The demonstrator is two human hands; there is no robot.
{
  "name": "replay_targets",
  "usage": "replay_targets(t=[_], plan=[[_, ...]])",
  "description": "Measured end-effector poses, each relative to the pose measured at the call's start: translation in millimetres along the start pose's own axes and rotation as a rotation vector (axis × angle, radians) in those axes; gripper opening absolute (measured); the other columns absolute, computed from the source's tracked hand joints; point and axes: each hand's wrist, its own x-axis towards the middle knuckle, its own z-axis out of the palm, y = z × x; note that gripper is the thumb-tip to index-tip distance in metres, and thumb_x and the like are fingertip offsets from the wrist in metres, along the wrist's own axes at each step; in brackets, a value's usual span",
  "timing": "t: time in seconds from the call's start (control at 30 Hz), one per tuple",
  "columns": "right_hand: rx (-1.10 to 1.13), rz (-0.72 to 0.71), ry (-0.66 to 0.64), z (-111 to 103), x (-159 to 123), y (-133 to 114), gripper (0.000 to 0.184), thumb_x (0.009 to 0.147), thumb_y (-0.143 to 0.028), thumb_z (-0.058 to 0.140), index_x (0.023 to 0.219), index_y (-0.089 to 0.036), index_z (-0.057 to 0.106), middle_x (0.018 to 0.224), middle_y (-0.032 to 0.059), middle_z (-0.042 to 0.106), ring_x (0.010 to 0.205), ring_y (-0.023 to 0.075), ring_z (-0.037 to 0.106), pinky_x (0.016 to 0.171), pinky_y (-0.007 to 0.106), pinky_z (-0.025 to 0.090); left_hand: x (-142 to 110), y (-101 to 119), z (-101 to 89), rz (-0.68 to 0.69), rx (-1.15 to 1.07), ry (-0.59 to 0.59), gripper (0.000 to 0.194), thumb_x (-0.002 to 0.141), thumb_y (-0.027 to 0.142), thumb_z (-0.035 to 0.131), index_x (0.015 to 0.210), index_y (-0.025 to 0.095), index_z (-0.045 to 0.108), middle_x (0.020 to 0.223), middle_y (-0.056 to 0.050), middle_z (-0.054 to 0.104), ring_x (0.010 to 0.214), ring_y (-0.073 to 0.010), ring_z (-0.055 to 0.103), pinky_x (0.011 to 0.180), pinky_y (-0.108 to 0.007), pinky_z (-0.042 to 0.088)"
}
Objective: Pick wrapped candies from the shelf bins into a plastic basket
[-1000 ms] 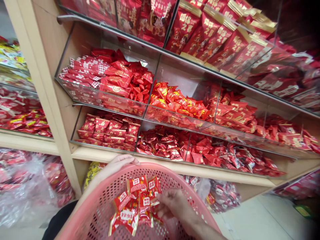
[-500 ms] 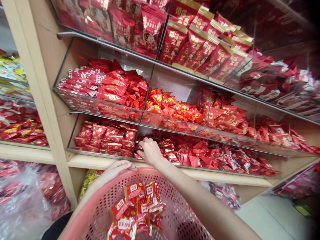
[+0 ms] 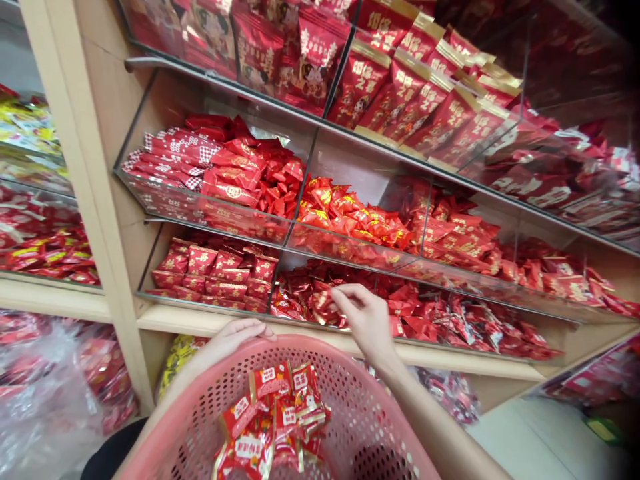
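A left hand (image 3: 245, 331), thumb hidden, clasps the rim of one pink basket (image 3: 350, 393), cropped below, with at least six packets (image 3: 270, 381) inside; the right hand (image 3: 369, 323) bends its fingers at shelf candies (image 3: 290, 304), grip unclear.

喜 reads clearly from where I stand.
It marks the upright red bag (image 3: 320, 60) up top and small red packets (image 3: 201, 261) below; gold-topped bags (image 3: 363, 80) show 之; white-labelled packets (image 3: 250, 448) stay too blurred.
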Motion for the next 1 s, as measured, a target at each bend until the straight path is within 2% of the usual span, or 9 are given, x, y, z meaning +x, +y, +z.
replay_targets(t=[0.07, 0.13, 0.23, 0.5, 0.6, 0.73, 0.87, 0.93, 1.0], plan=[[-0.045, -0.016, 0.122, -26.6, -8.5, 5.6, 0.02, 0.077, -0.037, 0.057, 0.079, -0.017, 0.063, 0.08, 0.0047, 0.063, 0.067, 0.0157, 0.062, 0.064, 0.028, 0.049, 1.2, -2.5, 0.3, 0.018, 0.014, -0.001, 0.031, 0.077, 0.041, 0.059, 0.085, 0.012, 0.068, 0.096, -0.01, 0.066, 0.093, -0.0203, 0.06, 0.09, -0.028, 0.04], [-0.197, -0.089, 0.228, -45.7, -10.7, 14.7, 0.019, 0.078, -0.036, 0.057, 0.076, -0.018, 0.062, 0.078, 0.0046, 0.062, 0.067, 0.0155, 0.06, 0.063, 0.028, 0.048, 2.8, -4.6, 1.2, 0.021, 0.02, -0.005, 0.031, 0.077, 0.04, 0.059, 0.086, 0.012, 0.067, 0.097, -0.01, 0.066, 0.093, -0.0202, 0.06, 0.09, -0.029, 0.04], [-0.424, -0.203, 0.326, -56.1, -4.8, 28.6, 0.017, 0.08, -0.032, 0.054, 0.072, -0.018, 0.059, 0.073, 0.0035, 0.059, 0.062, 0.0139, 0.056, 0.061, 0.027, 0.046, 4.8, -5.3, 2.6, 0.018, 0.019, -0.013, 0.029, 0.077, 0.038, 0.06, 0.087, 0.012, 0.067, 0.097, -0.009, 0.066, 0.095, -0.02, 0.059, 0.092, -0.029, 0.04], [-0.671, -0.349, 0.383, -33.2, 15.6, 45.3, 0.02, 0.083, -0.023, 0.044, 0.063, -0.021, 0.044, 0.073, 0.0021, 0.049, 0.063, 0.0127, 0.047, 0.061, 0.026, 0.041, 1.3, -1.7, -0.4, 0.023, 0.037, -0.01, 0.029, 0.076, 0.039, 0.061, 0.086, 0.013, 0.068, 0.096, -0.009, 0.066, 0.093, -0.0196, 0.059, 0.091, -0.028, 0.04], [-0.775, -0.313, 0.36, -26.4, 17.1, 51.7, 0.018, 0.083, -0.021, 0.043, 0.066, -0.02, 0.045, 0.078, 0.003, 0.048, 0.062, 0.0128, 0.046, 0.056, 0.025, 0.036, -0.7, -0.1, -0.6, 0.025, 0.038, -0.001, 0.029, 0.075, 0.039, 0.061, 0.085, 0.013, 0.068, 0.095, -0.008, 0.067, 0.093, -0.0196, 0.059, 0.091, -0.028, 0.04], [-0.912, -0.203, 0.247, -22.6, 12.9, 56.9, 0.015, 0.084, -0.021, 0.043, 0.071, -0.018, 0.049, 0.084, 0.0037, 0.047, 0.059, 0.0112, 0.045, 0.051, 0.025, 0.03, 0.3, -0.4, -0.3, 0.026, 0.015, 0.002, 0.028, 0.075, 0.038, 0.062, 0.084, 0.012, 0.068, 0.093, -0.008, 0.067, 0.093, -0.0201, 0.06, 0.09, -0.028, 0.04], [-0.957, -0.168, 0.201, -25.0, 5.8, 48.1, 0.017, 0.085, -0.03, 0.046, 0.077, -0.017, 0.053, 0.089, 0.0055, 0.05, 0.063, 0.0131, 0.049, 0.052, 0.025, 0.032, 2.3, -3.9, -1.4, 0.039, 0.018, -0.016, 0.028, 0.076, 0.038, 0.06, 0.086, 0.013, 0.068, 0.094, -0.008, 0.067, 0.093, -0.0198, 0.06, 0.09, -0.028, 0.04], [-0.931, -0.222, 0.207, -23.5, 3.8, 37.0, 0.018, 0.085, -0.032, 0.047, 0.082, -0.017, 0.056, 0.093, 0.0069, 0.052, 0.07, 0.0155, 0.052, 0.055, 0.026, 0.036, 3.0, -6.1, -2.0, 0.055, 0.035, -0.026, 0.028, 0.077, 0.038, 0.059, 0.085, 0.013, 0.068, 0.094, -0.008, 0.067, 0.092, -0.0198, 0.06, 0.089, -0.028, 0.041], [-0.874, -0.319, 0.146, -15.6, 4.0, 23.6, 0.017, 0.086, -0.029, 0.045, 0.087, -0.018, 0.057, 0.096, 0.0075, 0.054, 0.079, 0.0169, 0.053, 0.063, 0.027, 0.039, 3.9, -8.1, -2.5, 0.063, 0.047, -0.033, 0.028, 0.077, 0.037, 0.059, 0.085, 0.012, 0.068, 0.094, -0.008, 0.066, 0.091, -0.0198, 0.06, 0.089, -0.028, 0.041]])
